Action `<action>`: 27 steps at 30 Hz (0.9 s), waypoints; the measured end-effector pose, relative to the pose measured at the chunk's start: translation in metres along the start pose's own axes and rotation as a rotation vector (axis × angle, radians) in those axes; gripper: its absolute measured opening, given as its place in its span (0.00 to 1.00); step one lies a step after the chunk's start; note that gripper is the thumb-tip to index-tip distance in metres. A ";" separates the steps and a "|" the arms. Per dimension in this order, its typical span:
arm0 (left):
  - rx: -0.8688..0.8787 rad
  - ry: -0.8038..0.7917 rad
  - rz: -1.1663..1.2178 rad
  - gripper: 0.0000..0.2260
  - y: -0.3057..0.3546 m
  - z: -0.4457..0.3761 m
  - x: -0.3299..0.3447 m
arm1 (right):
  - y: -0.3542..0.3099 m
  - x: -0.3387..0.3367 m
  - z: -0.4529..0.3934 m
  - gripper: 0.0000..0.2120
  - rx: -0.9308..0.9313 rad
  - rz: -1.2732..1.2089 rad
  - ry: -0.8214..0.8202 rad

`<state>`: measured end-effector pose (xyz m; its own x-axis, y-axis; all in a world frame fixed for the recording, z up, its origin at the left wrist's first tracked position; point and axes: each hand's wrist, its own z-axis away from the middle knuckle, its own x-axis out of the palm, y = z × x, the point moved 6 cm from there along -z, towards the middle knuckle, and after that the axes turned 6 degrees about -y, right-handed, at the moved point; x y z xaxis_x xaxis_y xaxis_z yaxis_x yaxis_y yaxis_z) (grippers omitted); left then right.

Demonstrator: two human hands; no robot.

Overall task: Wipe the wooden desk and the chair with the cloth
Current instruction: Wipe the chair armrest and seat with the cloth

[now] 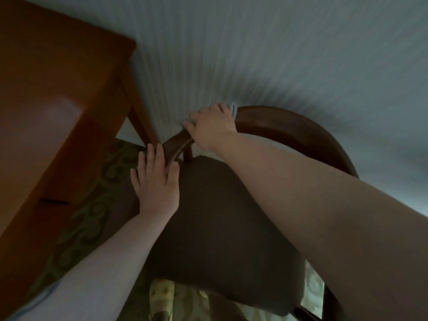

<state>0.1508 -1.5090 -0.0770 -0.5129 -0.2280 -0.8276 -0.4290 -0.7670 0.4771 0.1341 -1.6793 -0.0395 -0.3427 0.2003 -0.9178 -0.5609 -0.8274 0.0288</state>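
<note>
The chair has a dark brown padded seat (215, 205) and a curved dark wooden back rail (289, 126) that stands close to the wall. My right hand (212, 127) presses a light blue cloth (233, 108) onto the left part of that rail; only a corner of the cloth shows past my fingers. My left hand (156, 179) rests with fingers spread on the left end of the rail, by the seat edge. The wooden desk (53, 107) fills the left side, orange-brown and glossy.
A pale striped wall (278, 42) rises right behind the chair. A desk leg (136, 112) stands between desk and chair. Green patterned carpet (92, 205) shows under the desk, and my feet in pale slippers (162, 297) are below the seat.
</note>
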 end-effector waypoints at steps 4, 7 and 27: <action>0.191 -0.053 -0.096 0.25 0.062 -0.022 0.018 | 0.072 0.002 0.016 0.23 0.250 -0.141 0.202; 0.233 -0.055 -0.120 0.24 0.093 -0.038 0.027 | 0.074 0.009 0.035 0.21 0.357 -0.201 0.289; 0.388 -0.030 -0.131 0.26 0.163 -0.043 0.045 | 0.200 0.062 0.108 0.26 0.549 -0.247 0.553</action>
<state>0.0900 -1.6700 -0.0492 -0.4549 -0.1214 -0.8823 -0.7376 -0.5038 0.4496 -0.0806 -1.7754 -0.0480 0.1800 -0.0629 -0.9816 -0.9101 -0.3894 -0.1420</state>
